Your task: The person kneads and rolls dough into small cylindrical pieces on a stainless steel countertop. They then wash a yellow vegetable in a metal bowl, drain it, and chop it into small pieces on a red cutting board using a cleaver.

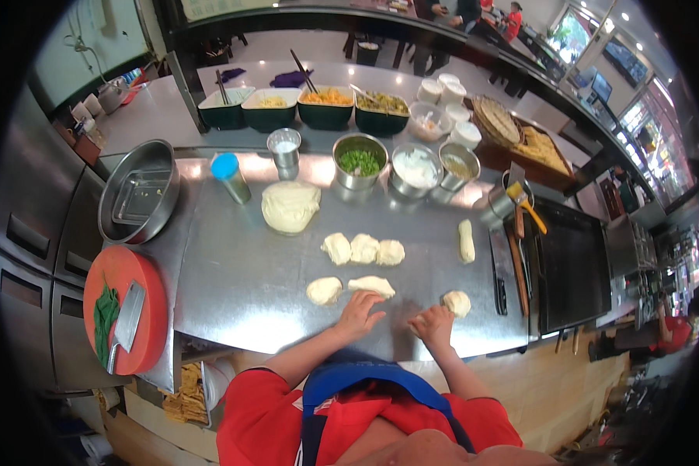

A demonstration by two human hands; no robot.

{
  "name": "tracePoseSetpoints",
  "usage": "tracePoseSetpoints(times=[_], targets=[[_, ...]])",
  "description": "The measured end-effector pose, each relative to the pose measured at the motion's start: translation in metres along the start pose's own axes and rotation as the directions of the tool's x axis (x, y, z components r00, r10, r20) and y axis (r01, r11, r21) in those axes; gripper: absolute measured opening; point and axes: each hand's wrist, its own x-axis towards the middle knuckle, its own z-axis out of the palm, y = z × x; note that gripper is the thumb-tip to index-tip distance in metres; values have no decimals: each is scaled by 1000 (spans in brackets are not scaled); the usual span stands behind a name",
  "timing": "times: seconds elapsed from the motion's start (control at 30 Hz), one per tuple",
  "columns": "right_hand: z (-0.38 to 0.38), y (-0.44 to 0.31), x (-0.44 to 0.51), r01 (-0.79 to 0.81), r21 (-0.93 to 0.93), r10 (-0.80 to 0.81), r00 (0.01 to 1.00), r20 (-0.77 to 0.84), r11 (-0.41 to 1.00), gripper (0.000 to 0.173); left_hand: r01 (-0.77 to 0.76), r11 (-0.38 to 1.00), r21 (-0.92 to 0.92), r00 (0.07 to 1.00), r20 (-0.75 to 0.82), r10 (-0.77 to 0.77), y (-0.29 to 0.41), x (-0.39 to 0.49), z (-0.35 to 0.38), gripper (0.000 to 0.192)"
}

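Observation:
My left hand (360, 316) is at the near part of the steel worktop (239, 262), fingers apart, by the near edge of a flattened dough piece (372, 286); whether they touch is unclear. A round dough piece (324, 290) lies left of it. My right hand (435, 325) is curled, with a bit of pale dough showing at its fingers, beside another dough ball (457, 303). Farther back, a row of three dough pieces (364, 249) touches side by side. A large dough mass (291, 207) sits behind to the left, and a dough roll (466, 241) lies at the right.
A cleaver (129, 317) and green leaves lie on a red chopping board (151, 343) at left, below a steel basin (166, 204). Chopped greens fill a steel pot (358, 160) at the back. Knives, a brush (524, 205) and a black griddle (575, 265) are at right.

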Motion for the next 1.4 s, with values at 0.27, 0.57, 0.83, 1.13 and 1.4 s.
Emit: tracePoseSetpoints(times=[0.27, 0.57, 0.83, 1.13, 1.4], targets=[[56, -76, 25, -149, 904, 396, 918, -24, 400, 27, 365, 417, -833, 781, 30, -623, 43, -6, 53, 42], [8, -77, 21, -161, 757, -117, 947, 299, 633, 23, 574, 375, -728, 700, 198, -687, 43, -46, 8, 39], [26, -90, 23, 210, 536, -391, 886, 250, 818, 14, 400, 787, 469, 904, -59, -424, 69, -66, -9, 26], [-10, -151, 23, -398, 803, -609, 524, 596, 443, 13, 465, 595, 655, 885, -315, -343, 27, -56, -88, 37], [44, -116, 141, 37, 663, 109, 978, -177, 747, 27, 206, 504, 838, 963, -84, -255, -21, -119, -130, 72]])
